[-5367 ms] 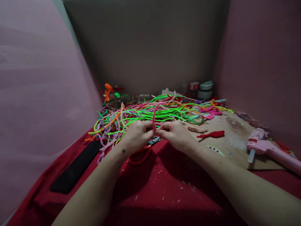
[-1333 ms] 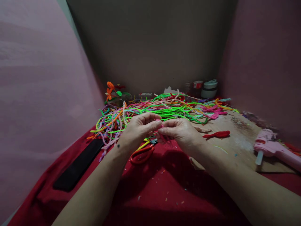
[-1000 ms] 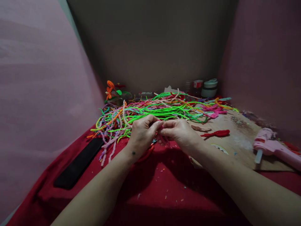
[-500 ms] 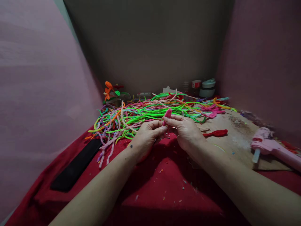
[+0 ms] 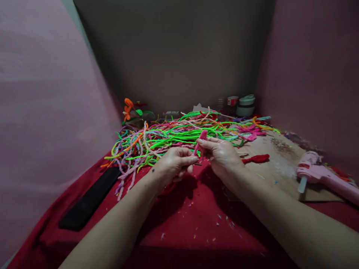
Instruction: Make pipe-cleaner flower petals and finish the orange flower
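My right hand [image 5: 223, 155] pinches a small folded pink pipe cleaner piece [image 5: 201, 139], holding it upright above the red cloth [image 5: 179, 231]. My left hand [image 5: 175, 164] is closed in a pinch at the lower end of the same piece, thumb against fingertips. Both hands hover just in front of a big tangled pile of pipe cleaners [image 5: 179, 132], mostly neon green with pink, orange and purple ones. The red scissors are mostly hidden under my left hand.
A pink glue gun [image 5: 319, 175] lies on a cardboard sheet [image 5: 280, 168] at right, beside a red pipe cleaner shape [image 5: 256, 158]. A black flat object [image 5: 86, 200] lies at left. An orange pipe cleaner flower [image 5: 129, 108] and small jars [image 5: 245, 105] stand at the back. Walls close in on three sides.
The long pink pipe cleaner loop between my hands has become a short folded piece. My right hand lifted it upright; my left hand slid down to its lower end, covering the scissors.
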`<action>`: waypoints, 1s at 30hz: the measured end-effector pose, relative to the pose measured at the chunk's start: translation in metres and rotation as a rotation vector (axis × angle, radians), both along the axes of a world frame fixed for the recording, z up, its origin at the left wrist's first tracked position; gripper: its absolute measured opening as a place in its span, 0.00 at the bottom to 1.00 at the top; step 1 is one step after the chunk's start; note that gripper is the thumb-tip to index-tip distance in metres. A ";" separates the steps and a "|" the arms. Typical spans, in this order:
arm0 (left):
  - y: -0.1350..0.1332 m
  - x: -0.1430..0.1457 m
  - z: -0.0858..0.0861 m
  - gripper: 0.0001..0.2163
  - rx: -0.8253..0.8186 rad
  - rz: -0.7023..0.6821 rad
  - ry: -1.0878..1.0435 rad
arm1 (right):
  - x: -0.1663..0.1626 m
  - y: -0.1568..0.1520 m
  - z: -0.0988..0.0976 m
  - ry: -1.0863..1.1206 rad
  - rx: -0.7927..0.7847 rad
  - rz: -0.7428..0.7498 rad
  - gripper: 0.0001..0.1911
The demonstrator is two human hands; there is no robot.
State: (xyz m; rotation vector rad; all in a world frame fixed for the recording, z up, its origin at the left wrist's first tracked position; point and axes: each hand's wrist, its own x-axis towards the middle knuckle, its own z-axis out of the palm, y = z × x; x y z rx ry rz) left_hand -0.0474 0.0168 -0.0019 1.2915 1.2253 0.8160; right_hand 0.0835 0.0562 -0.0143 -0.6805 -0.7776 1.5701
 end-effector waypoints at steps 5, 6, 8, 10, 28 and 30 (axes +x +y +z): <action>-0.002 0.001 -0.005 0.11 -0.046 -0.022 -0.041 | 0.000 0.000 -0.001 -0.012 0.022 -0.030 0.09; -0.002 0.001 -0.005 0.11 -0.051 -0.046 -0.033 | 0.001 0.001 -0.001 -0.015 0.023 -0.031 0.09; -0.002 0.000 -0.004 0.11 -0.049 -0.105 -0.022 | 0.002 0.002 -0.002 -0.016 0.021 -0.032 0.09; -0.002 0.000 -0.002 0.10 0.001 -0.137 0.019 | 0.002 0.003 -0.003 -0.014 0.018 -0.035 0.09; -0.004 -0.001 0.007 0.07 0.100 -0.052 -0.018 | 0.003 0.003 -0.003 -0.049 0.050 0.097 0.06; -0.004 0.000 0.009 0.06 0.139 -0.017 -0.054 | 0.002 0.004 -0.004 -0.058 0.065 0.094 0.06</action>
